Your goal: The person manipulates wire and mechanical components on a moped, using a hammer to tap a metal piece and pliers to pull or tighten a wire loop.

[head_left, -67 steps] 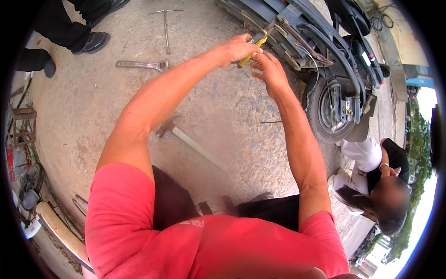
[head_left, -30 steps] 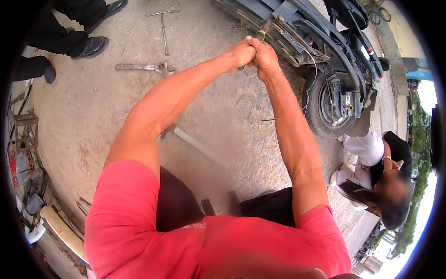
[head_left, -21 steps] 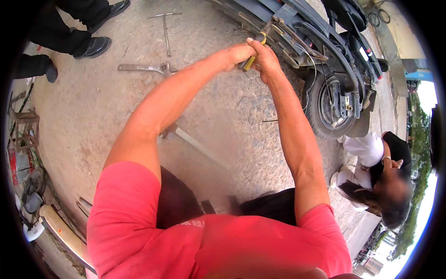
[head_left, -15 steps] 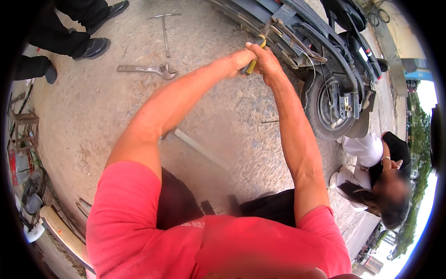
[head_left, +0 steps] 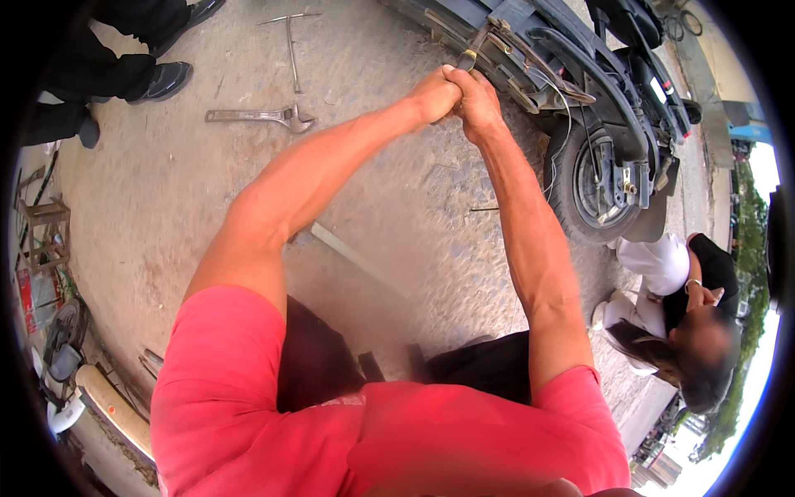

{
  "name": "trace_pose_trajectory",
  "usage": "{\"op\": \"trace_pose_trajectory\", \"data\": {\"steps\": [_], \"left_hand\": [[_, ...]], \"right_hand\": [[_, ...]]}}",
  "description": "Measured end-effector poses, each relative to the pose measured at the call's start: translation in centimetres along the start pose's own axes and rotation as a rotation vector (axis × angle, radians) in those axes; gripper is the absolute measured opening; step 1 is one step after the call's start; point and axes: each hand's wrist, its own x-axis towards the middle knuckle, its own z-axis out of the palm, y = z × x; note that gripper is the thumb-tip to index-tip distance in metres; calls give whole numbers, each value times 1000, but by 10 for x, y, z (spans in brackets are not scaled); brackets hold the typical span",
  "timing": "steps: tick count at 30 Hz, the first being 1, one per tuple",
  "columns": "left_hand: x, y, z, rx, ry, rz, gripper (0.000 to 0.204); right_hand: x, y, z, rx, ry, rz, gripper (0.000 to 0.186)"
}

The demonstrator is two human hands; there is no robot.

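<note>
Wrench (head_left: 258, 116) lies on the ground (head_left: 157, 195), left of the hands. Left hand (head_left: 435, 95) and right hand (head_left: 478, 103) now press together, their grip closed around a yellow-handled tool (head_left: 467, 60) pointing at the scooter (head_left: 617, 103); tip contact cannot be told. Half a second ago the handles showed parted below the hands; now covered, they appear squeezed.

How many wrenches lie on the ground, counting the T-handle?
2: the adjustable wrench, left of the left hand, and the T-handle, just beyond that wrench. More may be hidden under the forearms.
</note>
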Motion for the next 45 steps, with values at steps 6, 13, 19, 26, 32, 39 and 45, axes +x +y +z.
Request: {"op": "trace_pose_trajectory", "data": {"steps": [6, 13, 19, 26, 32, 39, 45], "left_hand": [[15, -5, -16, 82, -48, 63, 16], [1, 15, -23, 168, -233, -119, 34], [-6, -18, -38, 243, -181, -278, 41], [-56, -13, -26, 222, -449, -254, 46], [-81, 11, 3, 364, -451, -156, 52], [-95, 35, 2, 681, -237, -56, 53], [-87, 41, -1, 772, -267, 40, 49]], "right_hand": [[9, 6, 4, 7, -57, -82, 58], [-7, -3, -4, -253, 20, -24, 83], [-76, -49, -42, -544, -41, -157, 61], [-101, -93, -93, -632, 232, -452, 44], [-73, -75, -109, -989, 373, -659, 40], [-85, -78, -106, -835, 176, -453, 37], [-91, -78, -112, -782, 186, -431, 36]]}}
